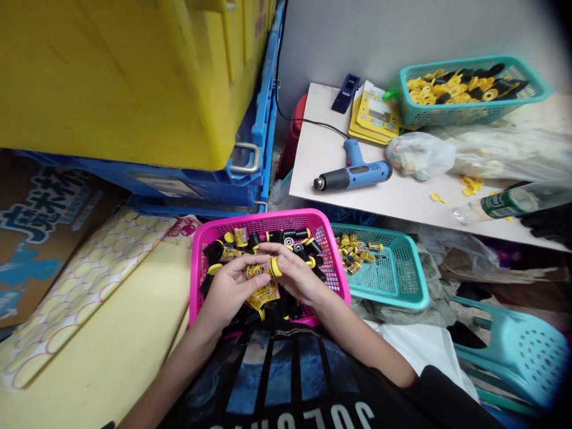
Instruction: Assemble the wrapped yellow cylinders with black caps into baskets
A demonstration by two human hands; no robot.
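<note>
Over the pink basket (343, 286), both my hands are closed around one small cylinder with a yellow printed label and a yellow cap (264, 269). My left hand (236, 283) grips its labelled body, thumb on top. At the capped end, my right hand (297, 271) pinches it. Beneath lie black cylinders with yellow caps (286, 235) and some yellow printed labels (263, 296), partly hidden by my hands. To the right, a teal basket (420, 292) holds several labelled yellow cylinders (355, 253).
A blue heat gun (357, 174) lies on the white table (308, 149), its cord trailing back. Another teal basket (473, 114) there holds yellow and black parts. Blue and yellow crates (201, 119) stand at the left. A light-blue plastic stool (522, 351) is at the lower right.
</note>
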